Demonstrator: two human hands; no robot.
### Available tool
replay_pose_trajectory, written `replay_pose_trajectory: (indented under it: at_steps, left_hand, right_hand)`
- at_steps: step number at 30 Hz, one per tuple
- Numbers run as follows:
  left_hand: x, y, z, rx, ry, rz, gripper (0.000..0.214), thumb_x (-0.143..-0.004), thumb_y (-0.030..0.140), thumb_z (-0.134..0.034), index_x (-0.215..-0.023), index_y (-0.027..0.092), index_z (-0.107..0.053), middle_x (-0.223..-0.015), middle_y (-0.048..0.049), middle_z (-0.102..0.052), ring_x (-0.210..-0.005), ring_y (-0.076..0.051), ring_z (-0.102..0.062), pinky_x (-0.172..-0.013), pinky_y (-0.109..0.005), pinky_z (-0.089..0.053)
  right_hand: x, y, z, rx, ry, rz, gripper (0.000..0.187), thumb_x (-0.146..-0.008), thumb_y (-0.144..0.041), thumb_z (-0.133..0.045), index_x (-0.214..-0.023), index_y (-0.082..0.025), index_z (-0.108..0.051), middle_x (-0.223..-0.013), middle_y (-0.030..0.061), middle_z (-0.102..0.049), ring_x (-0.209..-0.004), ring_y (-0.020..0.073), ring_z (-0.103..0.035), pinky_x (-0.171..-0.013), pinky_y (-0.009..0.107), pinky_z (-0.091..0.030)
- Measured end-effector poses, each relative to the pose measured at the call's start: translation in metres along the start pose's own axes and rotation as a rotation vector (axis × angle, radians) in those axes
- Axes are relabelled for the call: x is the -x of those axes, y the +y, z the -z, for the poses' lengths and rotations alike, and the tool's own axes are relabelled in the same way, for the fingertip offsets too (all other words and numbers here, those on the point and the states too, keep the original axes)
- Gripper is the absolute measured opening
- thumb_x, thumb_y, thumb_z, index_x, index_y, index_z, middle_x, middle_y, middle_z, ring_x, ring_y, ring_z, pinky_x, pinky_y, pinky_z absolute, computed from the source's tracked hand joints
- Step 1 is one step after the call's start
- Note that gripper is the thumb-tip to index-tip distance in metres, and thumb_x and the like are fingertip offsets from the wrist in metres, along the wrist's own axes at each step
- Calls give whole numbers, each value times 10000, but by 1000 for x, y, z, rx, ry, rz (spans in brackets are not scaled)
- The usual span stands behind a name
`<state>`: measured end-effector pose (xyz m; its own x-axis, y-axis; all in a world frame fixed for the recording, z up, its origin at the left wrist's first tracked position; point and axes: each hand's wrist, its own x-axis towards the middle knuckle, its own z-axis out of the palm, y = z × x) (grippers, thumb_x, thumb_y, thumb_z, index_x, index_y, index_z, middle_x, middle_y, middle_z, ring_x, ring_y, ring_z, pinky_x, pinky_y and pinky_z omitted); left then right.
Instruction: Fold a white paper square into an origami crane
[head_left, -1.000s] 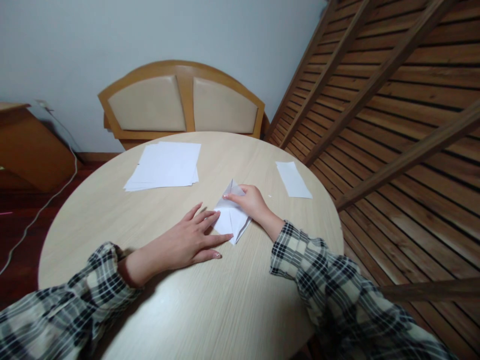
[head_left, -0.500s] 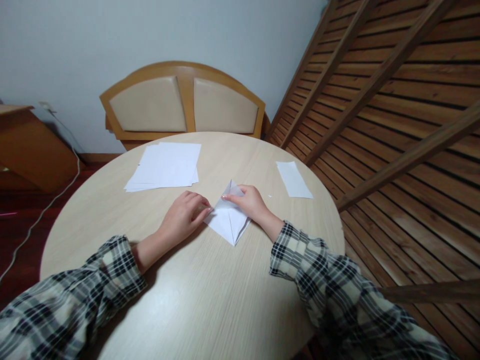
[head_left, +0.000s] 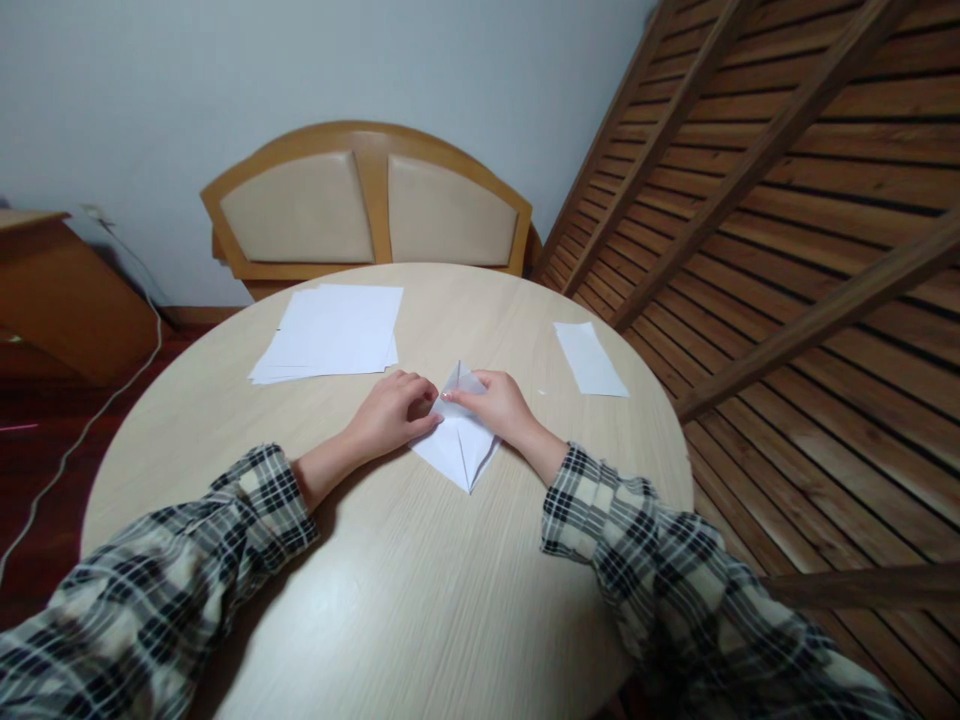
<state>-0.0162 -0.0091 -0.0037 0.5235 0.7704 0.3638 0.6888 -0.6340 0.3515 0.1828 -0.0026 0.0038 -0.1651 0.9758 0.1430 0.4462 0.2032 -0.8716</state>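
A folded sheet of white paper (head_left: 457, 450) lies diamond-shaped on the table, one point towards me and a crease down its middle. My right hand (head_left: 501, 403) grips its upper right part, thumb on top and fingers underneath. At the paper's left edge is my left hand (head_left: 396, 412), its thumb on the paper and its fingers curled near the upper left edge. The left fingertips seem closed on that edge, though part of the contact is hidden.
The round wooden table (head_left: 360, 620) holds a stack of white sheets (head_left: 330, 330) at the back left and a white paper strip (head_left: 591, 358) at the right. Beyond stands a padded headboard (head_left: 300, 215); a slatted wooden partition (head_left: 810, 200) slopes along the right side.
My left hand has moved right and slightly up along the paper's left edge, its thumb now further onto the sheet. My right hand keeps its hold almost unmoved.
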Motion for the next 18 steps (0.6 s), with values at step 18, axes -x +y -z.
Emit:
replay_pose_trajectory:
  at_steps: [18]
  left_hand:
    - [-7, 2, -6, -68, -39, -32, 293, -884, 357, -621, -663, 185, -535, -730, -41, -563, -762, -208, -499, -721, -346, -385]
  right_hand:
    - [0, 2, -5, -61, 10, 21, 254, -707, -377, -750, -649, -170, -615, -637, -22, -570, -590, 114, -460, -552, 264, -329]
